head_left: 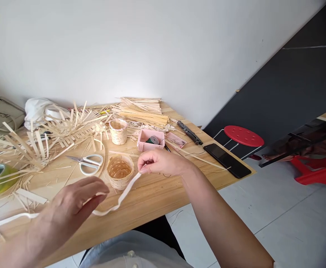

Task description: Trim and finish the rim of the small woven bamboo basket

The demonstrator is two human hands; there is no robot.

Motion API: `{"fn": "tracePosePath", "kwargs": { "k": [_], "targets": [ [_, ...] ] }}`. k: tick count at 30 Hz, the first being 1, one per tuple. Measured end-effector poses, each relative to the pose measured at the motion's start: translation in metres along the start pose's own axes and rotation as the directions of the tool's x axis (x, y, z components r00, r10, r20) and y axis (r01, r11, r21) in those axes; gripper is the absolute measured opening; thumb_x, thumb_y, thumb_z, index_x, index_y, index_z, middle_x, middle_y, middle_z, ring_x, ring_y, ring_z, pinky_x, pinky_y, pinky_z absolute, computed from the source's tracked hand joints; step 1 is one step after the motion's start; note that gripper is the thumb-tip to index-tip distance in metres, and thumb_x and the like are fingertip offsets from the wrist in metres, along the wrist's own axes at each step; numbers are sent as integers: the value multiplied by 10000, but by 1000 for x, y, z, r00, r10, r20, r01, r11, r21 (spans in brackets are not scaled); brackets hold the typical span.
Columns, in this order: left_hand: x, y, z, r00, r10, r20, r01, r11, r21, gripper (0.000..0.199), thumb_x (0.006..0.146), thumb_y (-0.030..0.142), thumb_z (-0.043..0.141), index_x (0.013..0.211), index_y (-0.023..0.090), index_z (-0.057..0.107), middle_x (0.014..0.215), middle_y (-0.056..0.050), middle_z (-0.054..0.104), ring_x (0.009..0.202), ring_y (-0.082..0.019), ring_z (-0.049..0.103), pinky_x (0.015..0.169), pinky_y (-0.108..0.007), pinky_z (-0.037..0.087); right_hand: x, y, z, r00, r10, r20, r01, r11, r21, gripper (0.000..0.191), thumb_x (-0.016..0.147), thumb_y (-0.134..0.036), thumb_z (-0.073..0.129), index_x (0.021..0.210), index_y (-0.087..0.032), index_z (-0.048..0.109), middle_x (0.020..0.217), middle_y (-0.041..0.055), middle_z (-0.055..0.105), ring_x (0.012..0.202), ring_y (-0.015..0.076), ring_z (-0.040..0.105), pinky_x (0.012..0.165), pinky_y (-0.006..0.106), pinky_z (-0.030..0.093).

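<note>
My right hand [161, 162] pinches one end of a white ribbon [127, 189] just right of a small woven basket [120, 172]. From there the ribbon sags across the table front, passes under my left hand [77, 199] and runs on to the left edge. My left hand hovers over the ribbon in front of the basket, fingers bent together and fingertips pointing right; whether anything is between them is hidden. A second woven basket [118, 131] stands behind the first. White-handled scissors [91, 165] lie to the left of the nearer basket.
Loose wood strips [65, 130] cover the table's left side, with a bundle [143, 111] at the back. A pink box [151, 140] holds a spool. A black knife [190, 132] and phone [227, 160] lie right. Green-yellow tape [0, 179] sits far left; a red stool [243, 136] stands beyond.
</note>
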State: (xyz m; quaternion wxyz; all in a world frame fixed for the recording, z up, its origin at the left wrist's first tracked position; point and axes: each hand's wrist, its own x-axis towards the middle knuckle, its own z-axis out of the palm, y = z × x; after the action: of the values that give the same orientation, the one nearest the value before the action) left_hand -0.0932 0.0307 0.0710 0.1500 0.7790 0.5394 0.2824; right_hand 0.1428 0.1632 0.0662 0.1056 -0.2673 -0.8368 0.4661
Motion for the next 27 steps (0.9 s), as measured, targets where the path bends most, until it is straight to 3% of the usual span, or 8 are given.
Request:
{"fn": "tracePosePath", "kwargs": {
  "k": [2, 5, 9, 12, 16, 21, 27],
  "targets": [
    [9, 8, 15, 996, 71, -54, -67, 995, 73, 181, 880, 283, 442, 896, 236, 617, 906, -14, 675, 732, -126, 643, 578, -175, 461, -4, -5, -5, 998, 14, 65, -11, 999, -42, 102, 774, -167, 525, 765, -159, 627, 702, -25, 562, 662, 103, 507, 612, 213, 367],
    [22, 11, 44, 983, 116, -144, -80, 970, 230, 176, 871, 283, 481, 982, 187, 579, 991, -70, 669, 791, -173, 653, 580, -219, 468, -10, -13, -6, 989, 7, 145, 3, 998, -70, 121, 759, -117, 518, 752, -160, 631, 703, -22, 583, 677, 108, 542, 615, 206, 389],
    [31, 3, 64, 991, 100, -86, -61, 927, 370, 144, 869, 222, 475, 854, 174, 611, 779, -51, 667, 630, -170, 621, 520, -237, 418, -18, -19, 0, 981, -35, 189, 54, 994, -97, 145, 726, -57, 517, 682, -164, 604, 619, -48, 575, 606, 90, 542, 560, 188, 371],
    [33, -3, 57, 995, 97, -20, -85, 941, 328, 200, 882, 190, 448, 793, 187, 627, 681, -16, 629, 582, -135, 586, 524, -217, 398, -21, -22, 7, 983, -40, 180, 47, 998, -38, 142, 755, -75, 519, 689, -163, 608, 601, -52, 579, 603, 86, 568, 572, 183, 379],
    [34, -9, 42, 984, 170, 47, -176, 957, 229, 220, 891, 202, 439, 798, 188, 638, 824, -32, 651, 723, -133, 606, 614, -207, 436, -25, -21, 17, 996, 19, 84, -18, 1000, -16, 144, 742, -58, 518, 693, -164, 602, 608, -56, 578, 593, 83, 564, 560, 183, 364],
    [38, -13, 32, 955, 277, 108, -296, 921, 254, 218, 874, 141, 415, 796, 169, 617, 903, -65, 639, 853, -167, 595, 724, -262, 470, -31, -12, 30, 999, 11, 49, -10, 1000, -29, 117, 754, -103, 551, 692, -169, 626, 679, -37, 601, 647, 97, 544, 612, 199, 368],
    [36, -16, 31, 955, 230, 189, -271, 934, 234, 177, 876, 186, 435, 825, 173, 604, 916, -68, 614, 889, -179, 579, 767, -296, 484, -38, -5, 43, 994, 98, -55, -96, 995, 38, 108, 760, -125, 548, 728, -173, 639, 645, -41, 583, 617, 98, 512, 569, 200, 340]
  ]
}}
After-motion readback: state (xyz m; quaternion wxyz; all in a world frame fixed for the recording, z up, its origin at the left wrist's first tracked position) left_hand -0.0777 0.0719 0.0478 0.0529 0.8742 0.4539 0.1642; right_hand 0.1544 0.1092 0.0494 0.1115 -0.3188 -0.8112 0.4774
